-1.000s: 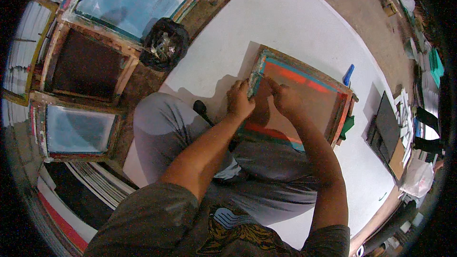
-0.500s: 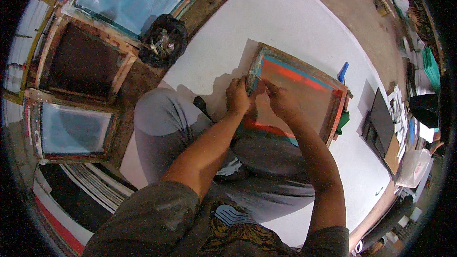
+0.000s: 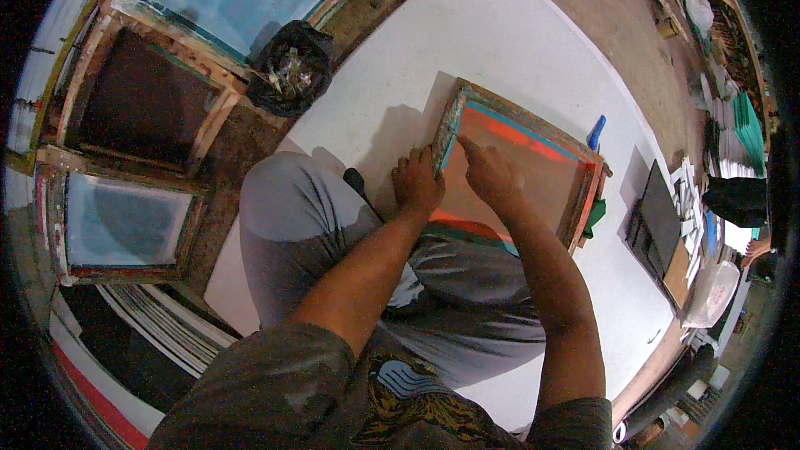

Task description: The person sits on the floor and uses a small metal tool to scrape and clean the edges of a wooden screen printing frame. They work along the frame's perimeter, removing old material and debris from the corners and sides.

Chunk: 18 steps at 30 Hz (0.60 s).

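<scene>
The left hand clasps the screen-printing frame at nine o'clock, seemingly steadying it; the right hand extends its index finger, any pinch indiscernible.

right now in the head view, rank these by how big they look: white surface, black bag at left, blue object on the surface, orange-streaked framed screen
1. White surface
2. Orange-streaked framed screen
3. Black bag
4. Blue object

From the person's head, the left of two side-by-side fisheye cameras looks steeply down past the shirt to a screen-printing frame, near and right of centre; straight edges bend toward the rim.
</scene>
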Available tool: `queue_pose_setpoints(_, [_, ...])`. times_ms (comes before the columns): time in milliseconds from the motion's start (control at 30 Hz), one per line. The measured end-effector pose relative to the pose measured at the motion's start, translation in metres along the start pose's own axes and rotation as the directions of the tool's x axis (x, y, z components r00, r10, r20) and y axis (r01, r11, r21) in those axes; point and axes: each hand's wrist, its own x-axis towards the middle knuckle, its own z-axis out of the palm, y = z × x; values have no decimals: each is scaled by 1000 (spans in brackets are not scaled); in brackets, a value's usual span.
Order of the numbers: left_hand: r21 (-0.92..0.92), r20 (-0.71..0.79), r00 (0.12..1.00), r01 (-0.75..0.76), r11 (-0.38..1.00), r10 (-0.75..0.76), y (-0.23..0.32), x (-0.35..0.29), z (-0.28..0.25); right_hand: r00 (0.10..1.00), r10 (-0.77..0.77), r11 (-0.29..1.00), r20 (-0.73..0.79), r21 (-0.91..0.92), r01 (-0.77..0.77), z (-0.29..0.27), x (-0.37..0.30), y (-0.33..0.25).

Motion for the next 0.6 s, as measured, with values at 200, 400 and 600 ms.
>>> queue_pose_setpoints(200, [-105,50,998,-18,994,23,-2,6,5,968,91,963,234,-268,-25,-21,16,-26])
queue_pose_setpoints(400, [-165,88,995,-26,986,41,-5,12,-4,958,-21,996,284,90,-5,-84,7,-41])
queue_pose_setpoints(600, [-153,38,996,-68,986,75,-1,1,0,997,60,897,39,437,-71,51,9,29])
